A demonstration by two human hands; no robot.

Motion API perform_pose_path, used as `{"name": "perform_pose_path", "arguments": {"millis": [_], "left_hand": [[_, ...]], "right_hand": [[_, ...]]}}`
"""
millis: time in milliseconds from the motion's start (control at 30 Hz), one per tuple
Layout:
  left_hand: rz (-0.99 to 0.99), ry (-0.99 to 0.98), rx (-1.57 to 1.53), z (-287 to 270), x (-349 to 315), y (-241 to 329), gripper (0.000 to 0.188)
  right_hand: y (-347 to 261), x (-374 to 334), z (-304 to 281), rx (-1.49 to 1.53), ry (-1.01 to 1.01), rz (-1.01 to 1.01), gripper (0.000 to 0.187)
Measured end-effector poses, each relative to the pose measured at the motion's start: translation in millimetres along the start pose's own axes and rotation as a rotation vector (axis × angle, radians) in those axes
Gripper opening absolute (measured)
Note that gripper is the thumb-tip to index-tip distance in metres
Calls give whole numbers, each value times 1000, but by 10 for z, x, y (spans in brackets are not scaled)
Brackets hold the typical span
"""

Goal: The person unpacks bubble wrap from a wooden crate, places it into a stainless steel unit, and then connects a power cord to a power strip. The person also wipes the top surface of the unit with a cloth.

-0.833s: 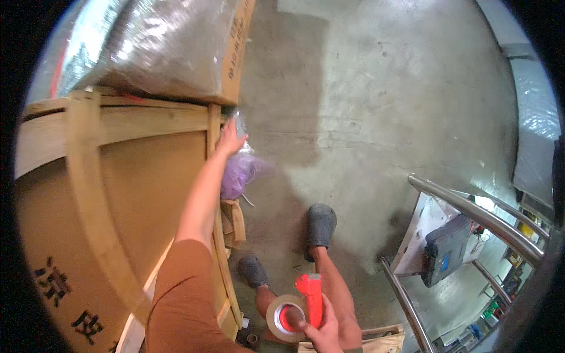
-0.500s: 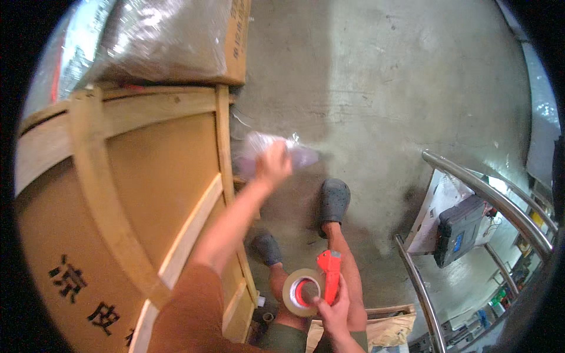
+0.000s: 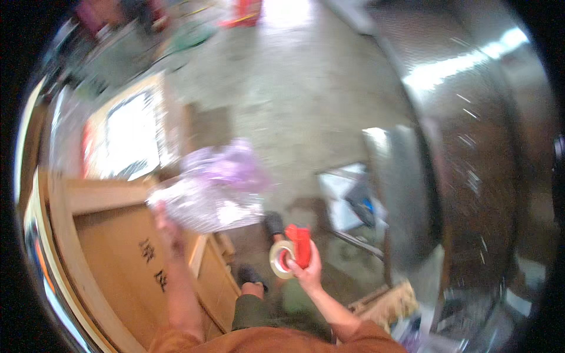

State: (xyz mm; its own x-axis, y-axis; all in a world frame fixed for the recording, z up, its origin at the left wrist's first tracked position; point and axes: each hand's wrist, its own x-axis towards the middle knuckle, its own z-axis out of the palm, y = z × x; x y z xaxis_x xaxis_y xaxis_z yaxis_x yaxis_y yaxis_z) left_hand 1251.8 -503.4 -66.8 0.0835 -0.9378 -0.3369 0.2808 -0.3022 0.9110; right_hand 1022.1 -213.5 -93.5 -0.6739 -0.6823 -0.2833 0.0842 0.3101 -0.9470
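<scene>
My right hand (image 3: 309,273) is closed round a red tape dispenser (image 3: 300,244) that carries a roll of clear tape (image 3: 281,259), held in front of my legs. Out to the left, my blurred left hand (image 3: 169,229) grips the edge of a sheet of bubble wrap (image 3: 215,203). The wrap is clear with a purple tint at its far part, and it hangs loosely above the floor beside a wooden crate (image 3: 112,235). Motion smears the left fingers, and the wrap partly hides them.
A plastic-wrapped carton with a white label (image 3: 132,138) stands beyond the crate. To the right are a cart with a dark case (image 3: 360,203) on it and a large shiny metal surface (image 3: 471,135). Brown paper (image 3: 391,303) lies low at the right.
The view has turned, bringing the metal surface at right into sight. My left hand has moved left with the bubble wrap, which now spreads wider. My right hand still holds the tape dispenser.
</scene>
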Motion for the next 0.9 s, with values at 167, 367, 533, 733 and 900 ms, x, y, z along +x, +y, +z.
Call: {"name": "perform_pose_path", "arguments": {"millis": [167, 367, 533, 733, 900], "left_hand": [[-31, -300, -149, 653, -564, 952, 44], [-93, -510, -73, 1281, -1076, 1425, 46], [-136, -667, -47, 1783, -1285, 1928, 48], [-122, -833, -24, 2206, -1379, 2190, 43], [-24, -779, 104, 2277, -1045, 1910, 44]], "right_hand": [[-1494, -6, -991, -447, 279, -324, 108], [-1514, 991, -2276, -997, 553, -270, 98], [-1134, 1312, -2743, -1297, 466, -10, 84], [-2276, 1096, -2153, -639, 316, -523, 102], [-3042, 1250, -1341, -910, -106, -651, 53]]}}
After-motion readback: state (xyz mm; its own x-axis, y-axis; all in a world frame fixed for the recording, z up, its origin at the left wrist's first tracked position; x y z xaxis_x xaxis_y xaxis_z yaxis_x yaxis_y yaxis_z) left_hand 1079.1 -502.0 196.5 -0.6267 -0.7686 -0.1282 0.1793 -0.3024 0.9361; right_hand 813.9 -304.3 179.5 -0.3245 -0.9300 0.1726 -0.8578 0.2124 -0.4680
